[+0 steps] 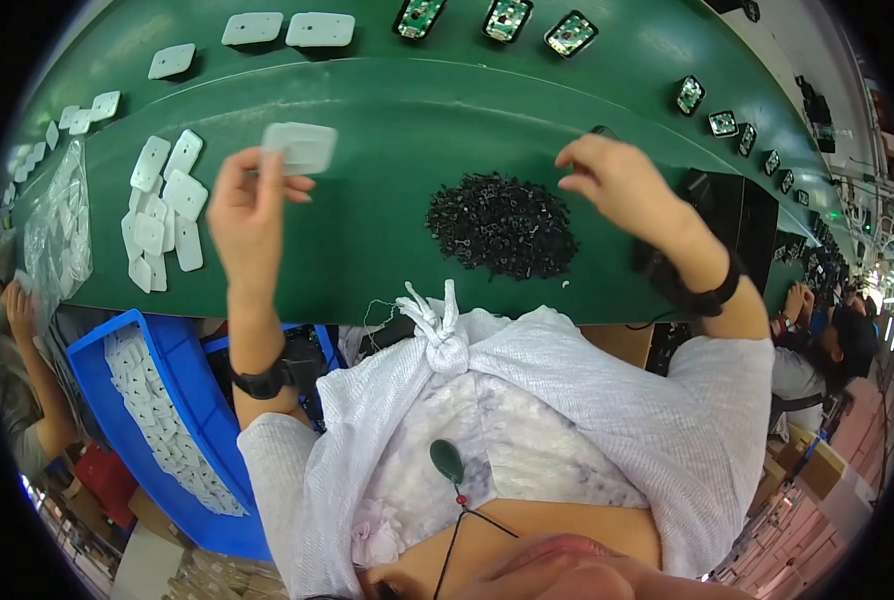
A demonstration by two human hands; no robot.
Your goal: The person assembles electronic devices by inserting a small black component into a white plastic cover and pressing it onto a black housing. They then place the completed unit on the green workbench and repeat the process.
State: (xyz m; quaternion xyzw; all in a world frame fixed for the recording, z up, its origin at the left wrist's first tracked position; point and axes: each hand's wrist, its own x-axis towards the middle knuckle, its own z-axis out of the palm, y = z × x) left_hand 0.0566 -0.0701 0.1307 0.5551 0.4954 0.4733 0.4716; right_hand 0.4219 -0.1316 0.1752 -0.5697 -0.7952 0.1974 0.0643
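Between nine and ten o'clock in the view, loose white covers (185, 193) overlap on the green counter (347, 240) and might slide or scuff if brushed. At ten o'clock the left hand (249, 205) pinches a pale plate (312, 150) near its edge between thumb and fingers, so a slack grip could let it tip or drop. At one o'clock sits a heap of small black parts (502, 225), liable to scatter if knocked by the right hand (622, 188) at two o'clock, its fingers loosely curled; whether they hold anything tiny, I cannot tell.
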